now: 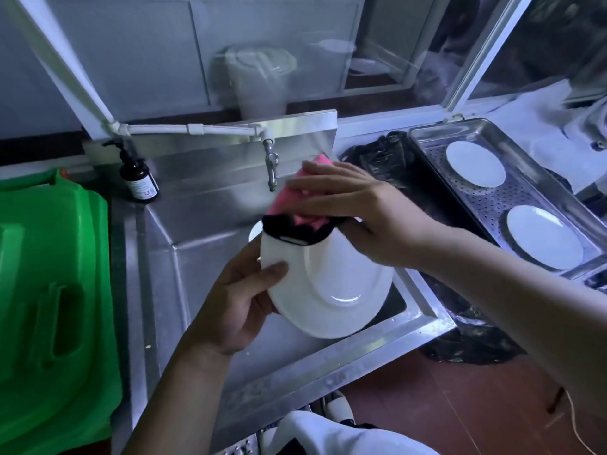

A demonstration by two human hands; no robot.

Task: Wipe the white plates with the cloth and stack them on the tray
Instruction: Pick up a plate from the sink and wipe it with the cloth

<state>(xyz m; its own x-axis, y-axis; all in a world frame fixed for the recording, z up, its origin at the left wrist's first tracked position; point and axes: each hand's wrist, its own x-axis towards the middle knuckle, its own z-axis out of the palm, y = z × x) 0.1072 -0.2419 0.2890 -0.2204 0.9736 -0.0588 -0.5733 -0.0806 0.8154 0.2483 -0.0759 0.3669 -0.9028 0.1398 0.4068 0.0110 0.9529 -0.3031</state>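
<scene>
The white plate (328,284) is tilted over the sink (203,257), your left hand (236,303) gripping its left rim while your right hand (354,205) pinches the pink cloth (295,205) onto its top edge, and two more plates (475,168) sit apart in the tray (512,205).

A steel desk (328,372) holds a sunken sink basin. Left of the sink stands a brown pump bottle (138,178) beside a green plastic lid (49,290). Right of the sink, a perforated steel tray (512,192) rests on black plastic sheeting (377,159), carrying two white plates (475,168), apart.
</scene>
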